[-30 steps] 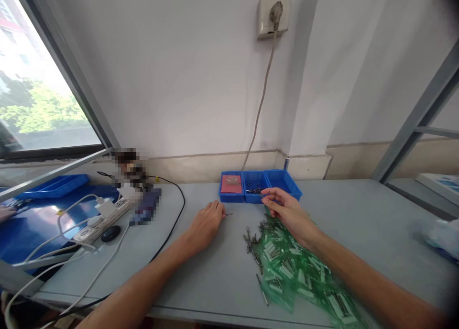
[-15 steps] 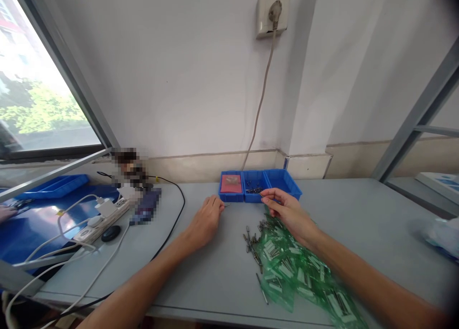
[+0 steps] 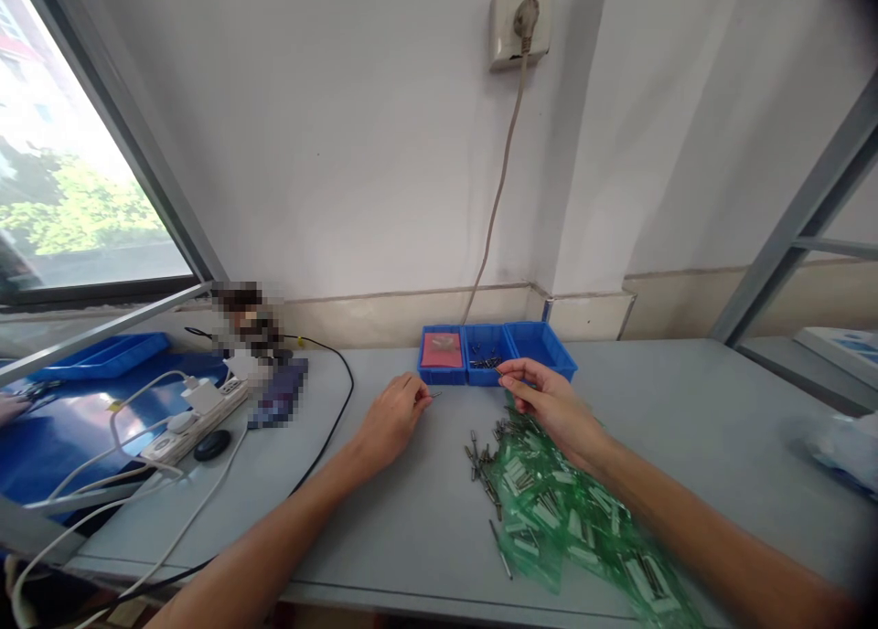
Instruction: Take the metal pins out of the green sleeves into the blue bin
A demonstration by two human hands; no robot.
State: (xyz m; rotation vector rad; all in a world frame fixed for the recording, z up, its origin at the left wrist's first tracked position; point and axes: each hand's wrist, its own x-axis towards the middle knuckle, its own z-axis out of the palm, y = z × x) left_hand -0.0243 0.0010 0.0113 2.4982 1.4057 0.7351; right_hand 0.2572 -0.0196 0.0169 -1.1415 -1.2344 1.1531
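My left hand (image 3: 398,416) is closed in a pinch on a thin metal pin (image 3: 436,395) over the grey table. Across from it, my right hand (image 3: 541,398) pinches a small piece too tiny to name, near the middle blue bin (image 3: 488,379), which holds dark metal parts. A pink packet (image 3: 441,350) lies in the left blue bin (image 3: 443,380). Beneath my right hand and forearm spread green plastic bags (image 3: 549,492) with metal pieces inside. Loose metal pins (image 3: 486,483) lie along the bags' left side.
The right blue bin (image 3: 541,350) adjoins the middle one. At left are a power strip (image 3: 196,428), cables, a round black object (image 3: 212,445) and a blue tray (image 3: 102,357). Another person's hand (image 3: 12,408) shows at the far left edge.
My left hand has turned slightly, and the pin in its fingers shows a little farther to the right. My right hand has barely moved.
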